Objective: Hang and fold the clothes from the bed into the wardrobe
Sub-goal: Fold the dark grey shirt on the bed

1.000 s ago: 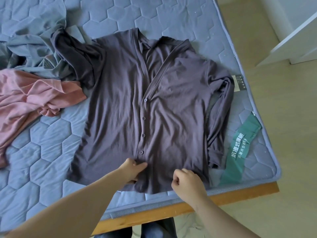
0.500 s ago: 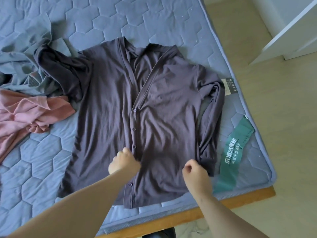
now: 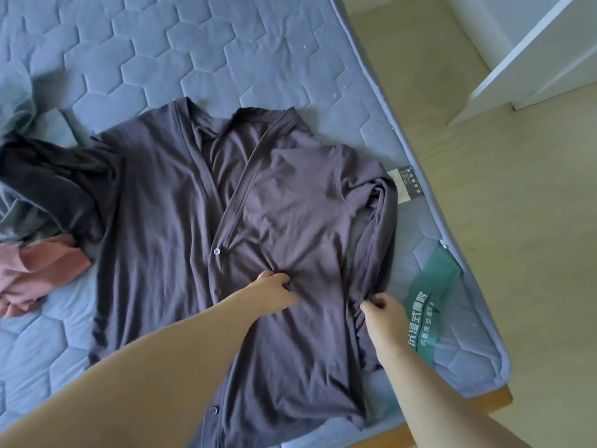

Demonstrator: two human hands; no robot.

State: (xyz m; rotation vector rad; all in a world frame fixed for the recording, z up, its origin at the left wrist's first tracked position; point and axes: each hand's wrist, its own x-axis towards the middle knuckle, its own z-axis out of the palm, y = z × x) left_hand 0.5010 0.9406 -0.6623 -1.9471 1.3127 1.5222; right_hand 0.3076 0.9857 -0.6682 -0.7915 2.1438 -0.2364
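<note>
The bed [image 3: 226, 43], with its blue quilted mattress, fills most of my view, and its near edge and right corner are close to me. On it the dark grey-purple cardigan [image 3: 155, 221] lies flat with the front up, the hem at the near edge of the bed and the collar toward the middle. I judge the task is at an early stage: this cardigan is only spread out and not yet folded or hung, and at the left edge of the bed more clothes wait, a pink garment [image 3: 35, 273] and a grey-blue garment [image 3: 13, 101], both crumpled. The white wardrobe [image 3: 533, 50] stands on the floor beyond the right corner of the bed; I cannot see if anything is inside. The cardigan is thin and soft, with many small wrinkles, the neck open in a V and buttons down the front. Its right sleeve [image 3: 384, 227] is bent down along the side, and the other sleeve lies bunched over the grey-blue garment. My left hand [image 3: 274, 286] has curled fingers that pinch the fabric beside the button strip. My right hand [image 3: 381, 305] grips the lower end of the right sleeve. A green label [image 3: 429, 295] lies near the right edge of the bed.
</note>
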